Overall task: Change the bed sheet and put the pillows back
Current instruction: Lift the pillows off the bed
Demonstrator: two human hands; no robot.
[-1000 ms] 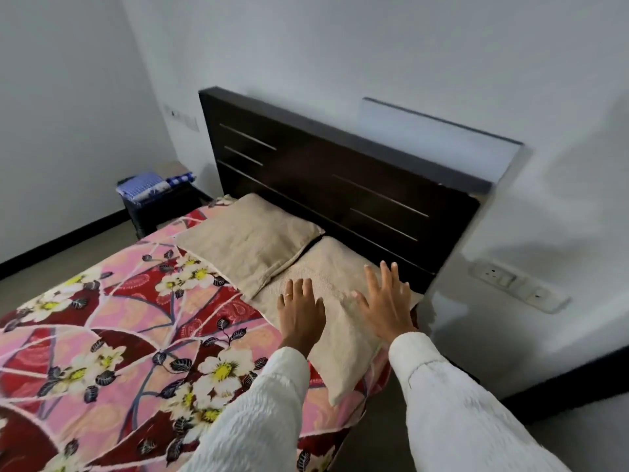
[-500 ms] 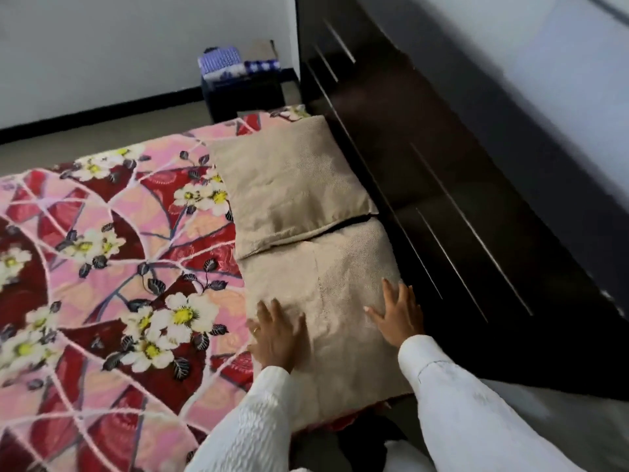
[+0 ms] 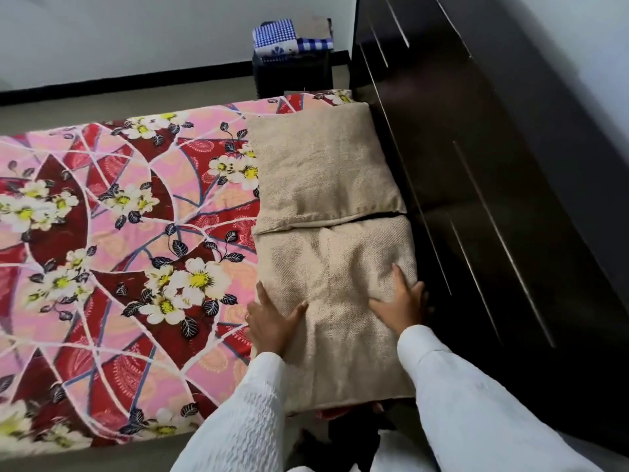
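Observation:
A pink and red floral bed sheet [image 3: 112,253] covers the mattress. Two beige pillows lie end to end along the dark headboard [image 3: 476,185]. The far pillow [image 3: 323,165] lies flat and untouched. On the near pillow [image 3: 340,301] both my hands rest. My left hand [image 3: 272,321] lies at its left edge, fingers straight, partly on the sheet. My right hand [image 3: 400,301] presses its right edge beside the headboard, fingers spread; its outer fingers drop out of sight over the edge.
A dark bedside stand [image 3: 292,69] with folded blue checked cloths [image 3: 289,37] on top stands beyond the bed's far corner. White walls with a black skirting run behind. Grey floor lies along the bed's near and far sides.
The view has tilted down and closer over the bed. Both hands have slid apart from the pillow's top to its left and right edges.

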